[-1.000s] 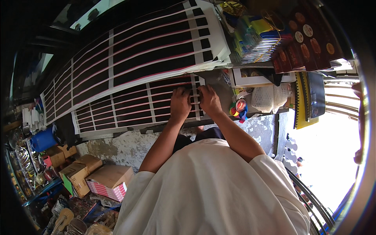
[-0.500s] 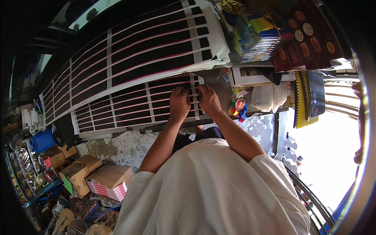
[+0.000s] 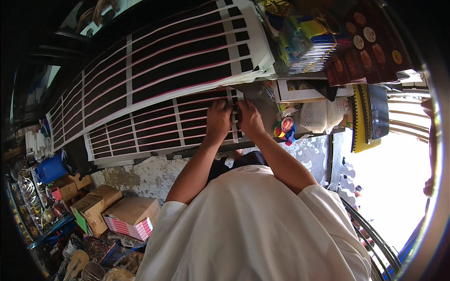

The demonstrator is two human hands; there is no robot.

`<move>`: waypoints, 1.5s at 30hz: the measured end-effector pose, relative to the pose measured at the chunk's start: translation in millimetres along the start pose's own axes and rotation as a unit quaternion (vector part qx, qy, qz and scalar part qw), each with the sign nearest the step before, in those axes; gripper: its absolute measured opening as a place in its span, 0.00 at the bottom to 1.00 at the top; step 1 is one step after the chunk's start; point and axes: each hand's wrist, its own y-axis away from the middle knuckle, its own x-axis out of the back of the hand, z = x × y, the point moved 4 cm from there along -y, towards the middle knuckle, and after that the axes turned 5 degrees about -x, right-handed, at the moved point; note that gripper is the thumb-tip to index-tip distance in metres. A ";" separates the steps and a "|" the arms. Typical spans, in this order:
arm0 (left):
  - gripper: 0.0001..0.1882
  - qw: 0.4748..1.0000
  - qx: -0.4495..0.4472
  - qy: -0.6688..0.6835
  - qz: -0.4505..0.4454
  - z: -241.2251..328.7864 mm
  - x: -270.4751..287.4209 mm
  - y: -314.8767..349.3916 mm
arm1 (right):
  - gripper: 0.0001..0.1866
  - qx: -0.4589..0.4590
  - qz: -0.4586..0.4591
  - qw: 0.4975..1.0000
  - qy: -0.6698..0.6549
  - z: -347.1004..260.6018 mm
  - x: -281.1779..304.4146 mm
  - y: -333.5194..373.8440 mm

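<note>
A black printed sheet (image 3: 154, 121) with pale and reddish lines lies on a dark worktop, below a larger stack of similar sheets (image 3: 178, 51). My left hand (image 3: 219, 120) rests at the right end of the smaller sheet, fingers curled downward. Close beside it, my right hand (image 3: 250, 118) is also curled, at the sheet's right corner. A narrow gap between the hands shows part of the sheet's end strip. My bent fingers hide whatever is pinched under them.
Right of my hands are tape rolls (image 3: 286, 124), a bubble-wrapped bundle (image 3: 315, 117) and an open white box (image 3: 300, 94). Dark red boxes (image 3: 363, 63) stand behind. Cardboard boxes (image 3: 131, 210) sit lower left, near a blue container (image 3: 50, 167). Another hand (image 3: 102, 11) shows at the top left.
My left hand has shifted slightly right and up, closer to my right hand, which has hardly moved. At the top left, a hand has come into sight.
</note>
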 end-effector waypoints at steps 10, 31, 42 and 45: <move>0.13 0.998 -0.015 0.062 0.018 -0.5 4.3 -7.4 | 0.22 -0.013 0.016 1.000 -0.014 2.3 0.2 0.5; 0.11 0.997 -0.067 -0.036 -0.025 0.7 -7.5 4.8 | 0.18 -0.018 0.018 1.000 -0.016 0.2 1.0 -0.6; 0.10 0.986 -0.150 -0.012 -0.074 -10.6 1.0 -19.3 | 0.20 -0.012 0.021 1.000 -0.005 -1.1 2.9 0.0; 0.06 0.990 -0.118 0.042 -0.072 -14.7 8.5 -20.1 | 0.19 -0.013 0.016 1.000 -0.005 0.3 1.1 -0.7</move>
